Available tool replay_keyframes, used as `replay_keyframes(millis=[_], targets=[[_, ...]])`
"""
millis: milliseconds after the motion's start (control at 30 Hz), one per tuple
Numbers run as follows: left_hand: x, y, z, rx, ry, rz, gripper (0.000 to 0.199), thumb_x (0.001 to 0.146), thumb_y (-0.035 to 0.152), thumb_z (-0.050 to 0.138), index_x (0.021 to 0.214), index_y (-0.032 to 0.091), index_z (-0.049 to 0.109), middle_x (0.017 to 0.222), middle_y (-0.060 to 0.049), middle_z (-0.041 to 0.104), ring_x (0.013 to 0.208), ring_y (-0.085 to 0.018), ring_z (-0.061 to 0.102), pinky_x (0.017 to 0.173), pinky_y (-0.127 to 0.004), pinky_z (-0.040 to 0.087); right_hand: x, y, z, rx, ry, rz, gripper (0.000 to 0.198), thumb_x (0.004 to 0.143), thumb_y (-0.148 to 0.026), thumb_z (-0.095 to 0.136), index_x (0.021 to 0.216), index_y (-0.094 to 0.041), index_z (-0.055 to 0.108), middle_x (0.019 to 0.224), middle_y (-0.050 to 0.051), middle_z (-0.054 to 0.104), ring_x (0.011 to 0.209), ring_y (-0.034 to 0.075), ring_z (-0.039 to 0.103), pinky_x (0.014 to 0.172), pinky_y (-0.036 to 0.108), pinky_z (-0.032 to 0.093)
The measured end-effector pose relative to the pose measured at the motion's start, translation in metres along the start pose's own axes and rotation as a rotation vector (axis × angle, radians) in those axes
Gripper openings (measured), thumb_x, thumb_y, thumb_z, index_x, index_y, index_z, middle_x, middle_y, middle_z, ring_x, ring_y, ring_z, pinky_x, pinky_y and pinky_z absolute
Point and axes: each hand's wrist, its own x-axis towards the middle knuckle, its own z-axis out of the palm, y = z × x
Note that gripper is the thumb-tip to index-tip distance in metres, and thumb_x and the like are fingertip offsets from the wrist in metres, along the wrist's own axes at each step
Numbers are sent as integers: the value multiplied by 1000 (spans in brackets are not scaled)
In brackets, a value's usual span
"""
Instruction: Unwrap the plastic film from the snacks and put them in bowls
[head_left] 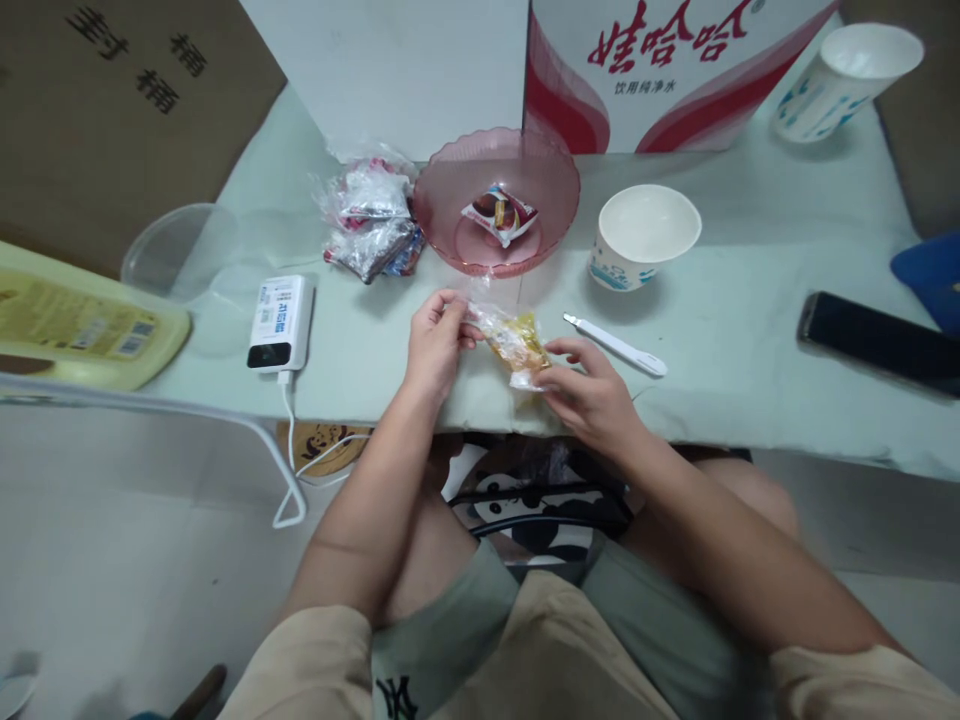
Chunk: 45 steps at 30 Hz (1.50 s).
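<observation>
Above the table's front edge, a yellow and clear plastic snack packet (517, 345) is stretched between my two hands. My left hand (439, 335) pinches its upper left end, while my right hand (585, 385) grips the lower right end. What lies inside the packet is hard to make out. Just beyond my hands stands a pink glass bowl (442, 215) with a small wrapped snack (499, 212) in it. A white utility knife (615, 345) rests to the right of the packet. Left of the bowl sits a heap of plastic-wrapped packets (373, 220).
A paper cup (637, 240) stands right of the bowl, another paper cup (844, 85) farther back. A phone (881, 340) lies at right. A white power bank (279, 325) with a cable and a yellow bottle (90, 320) are at left. Cardboard boxes (420, 75) line the back.
</observation>
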Motion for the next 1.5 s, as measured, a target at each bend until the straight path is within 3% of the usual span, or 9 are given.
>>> replay_keyframes(millis=[233, 333, 433, 533, 667, 800, 1033, 1300, 1500], targets=[[1, -15, 4, 81, 68, 277, 72, 73, 50, 83, 129, 38, 40, 133, -7, 50, 105, -19, 67, 86, -32, 55, -9, -19, 2, -4, -91, -235, 21, 92, -11, 55, 99, -26, 67, 113, 1, 78, 118, 20, 66, 98, 38, 43], [-10, -17, 2, 350, 126, 358, 76, 70, 54, 84, 128, 32, 41, 133, -10, 44, 109, -22, 60, 87, -35, 54, -16, -31, 8, 91, -271, -323, 34, 88, -12, 54, 118, -25, 64, 110, 1, 79, 122, 20, 66, 107, 40, 38], [-21, -12, -5, 616, 279, 386, 74, 67, 54, 85, 123, 25, 45, 130, -11, 46, 106, -21, 56, 88, -36, 51, -19, -38, 8, 206, -258, -364, 36, 87, -13, 55, 120, -22, 62, 103, 2, 80, 108, 20, 70, 104, 41, 40], [-28, 1, -15, 825, 369, 305, 70, 68, 57, 81, 118, 20, 50, 120, -12, 56, 97, -22, 57, 89, -38, 49, -15, -37, 2, 241, -58, -248, 27, 86, -12, 55, 109, -24, 64, 95, 2, 78, 92, 19, 71, 88, 38, 48], [-32, 14, -26, 1049, 45, -27, 54, 78, 72, 62, 84, 18, 61, 70, -4, 61, 68, -22, 58, 70, -35, 46, -5, -25, -4, 138, 98, 150, 19, 90, -18, 53, 106, -23, 63, 97, 8, 73, 92, 24, 68, 82, 41, 52], [-36, 10, -19, 717, -267, 23, 50, 79, 69, 65, 70, 20, 59, 63, -1, 60, 61, -17, 56, 61, -29, 45, 3, -13, 2, 264, -2, 431, 43, 90, -34, 57, 130, -20, 55, 127, 16, 65, 112, 31, 66, 94, 50, 55], [-52, 17, 6, -107, -425, -27, 43, 78, 62, 75, 84, 21, 61, 132, -5, 66, 119, -30, 67, 93, -43, 59, 9, -20, 6, 1201, -22, 784, 82, 78, -62, 74, 145, -35, 34, 147, 9, 54, 132, 30, 57, 109, 52, 51], [-55, 27, -24, -72, -208, 67, 48, 81, 79, 56, 104, 38, 65, 139, 0, 62, 137, -36, 55, 78, -44, 64, 3, -19, 6, 1663, -125, 894, 88, 64, -48, 87, 137, -39, 39, 140, 7, 60, 119, 30, 66, 88, 50, 60], [-61, 32, -9, -32, -297, 21, 33, 86, 59, 65, 94, 26, 63, 127, -8, 68, 128, -33, 62, 87, -48, 62, 8, -27, 37, 1430, -9, 777, 74, 65, -45, 85, 129, -32, 49, 137, 9, 64, 120, 28, 66, 97, 47, 57]])
